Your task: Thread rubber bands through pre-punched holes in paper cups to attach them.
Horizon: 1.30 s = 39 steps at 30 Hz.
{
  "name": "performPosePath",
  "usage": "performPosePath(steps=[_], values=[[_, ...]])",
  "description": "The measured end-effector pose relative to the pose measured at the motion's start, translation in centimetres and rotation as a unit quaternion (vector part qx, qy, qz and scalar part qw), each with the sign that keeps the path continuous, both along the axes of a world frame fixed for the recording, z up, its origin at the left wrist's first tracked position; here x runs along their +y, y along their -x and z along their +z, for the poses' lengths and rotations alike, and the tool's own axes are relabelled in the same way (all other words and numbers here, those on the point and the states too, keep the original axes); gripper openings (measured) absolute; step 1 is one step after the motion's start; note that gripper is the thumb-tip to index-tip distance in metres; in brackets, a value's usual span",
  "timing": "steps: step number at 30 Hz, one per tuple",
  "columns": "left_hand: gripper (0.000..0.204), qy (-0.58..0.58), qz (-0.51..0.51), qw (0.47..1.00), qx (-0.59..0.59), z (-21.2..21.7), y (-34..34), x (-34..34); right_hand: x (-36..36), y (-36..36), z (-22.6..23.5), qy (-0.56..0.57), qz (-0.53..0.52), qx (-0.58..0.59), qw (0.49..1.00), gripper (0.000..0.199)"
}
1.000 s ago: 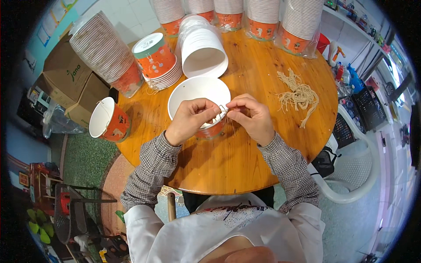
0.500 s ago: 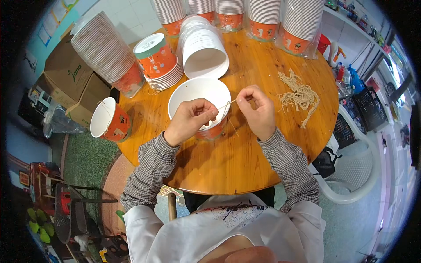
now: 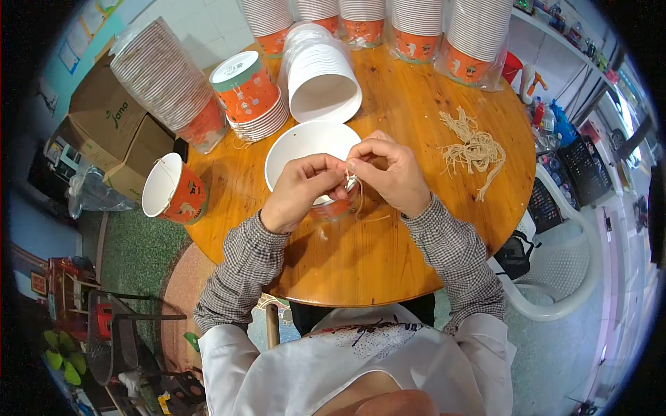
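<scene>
over the near middle of the round wooden table (image 3: 388,263), both hands meet at the rim of an orange-and-white paper cup (image 3: 312,149) that stands open side up. the left hand (image 3: 300,191) has thumb and fingers pressed together on a thin pale string (image 3: 352,182) right at the cup's near edge, and the right hand (image 3: 388,173) pinches the same string just beside it — fingertips of both nearly touching.

judging by how things lie, one cup with a string handle (image 3: 172,188) already sits tilted at the table's left edge, so at least one piece looks finished. the cup in hand seems only partly strung: a loose tail of string curls down onto the wood below the hands. a bundle of cut strings (image 3: 475,145) waits well apart to the right, and plenty of cups remain — a leaning sleeve of cups (image 3: 166,83) at the left, a short stack with an upturned cup on top (image 3: 251,97), a sleeve of white cups lying on its side (image 3: 322,76), and tall stacks (image 3: 416,24) along the far edge. most of the work appears left.

the knot itself, and any hole in the cup wall, are hidden behind the fingers. whether the far side of this cup is already tied cannot be made out. the far stacks are cut off at the top.
</scene>
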State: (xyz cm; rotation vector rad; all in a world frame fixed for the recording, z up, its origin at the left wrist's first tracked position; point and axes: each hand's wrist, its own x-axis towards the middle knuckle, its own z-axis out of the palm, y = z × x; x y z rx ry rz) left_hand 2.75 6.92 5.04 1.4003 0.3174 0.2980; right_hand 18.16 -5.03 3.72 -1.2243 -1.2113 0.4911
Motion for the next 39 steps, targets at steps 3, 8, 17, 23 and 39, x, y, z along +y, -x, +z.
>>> performPosePath(steps=[3,8,17,23,39], values=[[0.016,0.016,0.002,1.0,-0.004,-0.1,-0.3,0.1,0.1,-0.1,-0.5,0.004,0.004,0.021,1.0,0.01],[0.016,-0.018,0.011,1.0,-0.009,-0.5,-0.4,0.2,0.1,0.1,-1.3,-0.001,0.052,0.113,0.992,0.011],[0.013,-0.11,0.072,0.991,-0.012,-0.5,-0.3,-0.6,-0.8,1.9,-1.6,0.03,-0.041,0.091,0.995,0.012],[0.011,-0.196,0.091,0.976,-0.015,-0.6,-0.3,-1.1,-0.5,2.6,-2.3,-0.066,-0.129,-0.028,0.989,0.007],[0.009,-0.181,0.126,0.975,-0.024,-0.4,-0.3,-1.7,-0.8,3.4,-2.9,-0.095,-0.141,-0.02,0.985,0.008]])
